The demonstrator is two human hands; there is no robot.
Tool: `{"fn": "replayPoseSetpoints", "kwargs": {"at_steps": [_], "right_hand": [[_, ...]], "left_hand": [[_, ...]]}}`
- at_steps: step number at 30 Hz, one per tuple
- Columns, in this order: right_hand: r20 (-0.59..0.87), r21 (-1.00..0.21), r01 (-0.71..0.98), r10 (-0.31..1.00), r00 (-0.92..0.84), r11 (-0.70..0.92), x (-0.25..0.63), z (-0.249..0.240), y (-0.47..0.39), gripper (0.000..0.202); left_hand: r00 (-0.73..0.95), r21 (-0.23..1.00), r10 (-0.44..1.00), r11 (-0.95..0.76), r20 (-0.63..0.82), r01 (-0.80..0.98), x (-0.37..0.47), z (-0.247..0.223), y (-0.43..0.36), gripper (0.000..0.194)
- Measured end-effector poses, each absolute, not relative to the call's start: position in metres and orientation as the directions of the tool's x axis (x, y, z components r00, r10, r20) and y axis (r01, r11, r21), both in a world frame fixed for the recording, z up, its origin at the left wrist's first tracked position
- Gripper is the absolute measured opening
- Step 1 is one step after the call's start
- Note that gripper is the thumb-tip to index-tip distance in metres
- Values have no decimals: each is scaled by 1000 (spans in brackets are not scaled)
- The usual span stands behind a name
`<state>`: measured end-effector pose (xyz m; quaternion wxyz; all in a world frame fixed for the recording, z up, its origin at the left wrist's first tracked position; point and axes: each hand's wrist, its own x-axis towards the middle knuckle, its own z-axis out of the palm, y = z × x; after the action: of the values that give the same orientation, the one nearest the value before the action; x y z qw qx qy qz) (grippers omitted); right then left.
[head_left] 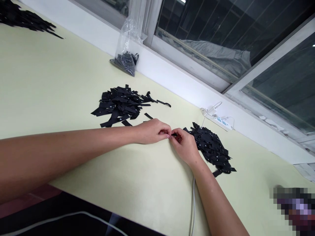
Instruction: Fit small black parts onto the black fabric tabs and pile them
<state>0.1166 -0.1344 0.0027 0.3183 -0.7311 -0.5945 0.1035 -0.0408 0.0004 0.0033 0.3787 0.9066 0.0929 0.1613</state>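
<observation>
My left hand (157, 131) and my right hand (184, 142) meet fingertip to fingertip above the table, both closed in a pinch. A bit of a black fabric strip (174, 134) shows between the fingers of my right hand. What the left fingertips pinch is hidden. Just right of my right hand lies a heap of black strips (213, 147) with small white marks. Beyond my left forearm spreads another pile of black strips (120, 103), with a few loose ones near my left wrist.
A clear plastic bag (126, 55) with black pieces stands by the wall. More black strips (22, 19) lie far left. A white power strip (221, 122) sits at the wall, and a cable (193, 203) runs beneath my right forearm. A pixelated patch covers the lower right.
</observation>
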Motion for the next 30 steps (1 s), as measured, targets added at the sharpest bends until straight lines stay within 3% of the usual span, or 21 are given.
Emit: {"fn": "replayPoseSetpoints", "kwargs": {"at_steps": [30], "right_hand": [[303, -523, 852, 928, 216, -28, 117, 0, -134, 12]], "left_hand": [[915, 735, 319, -677, 245, 39, -40, 1, 1, 17]]}}
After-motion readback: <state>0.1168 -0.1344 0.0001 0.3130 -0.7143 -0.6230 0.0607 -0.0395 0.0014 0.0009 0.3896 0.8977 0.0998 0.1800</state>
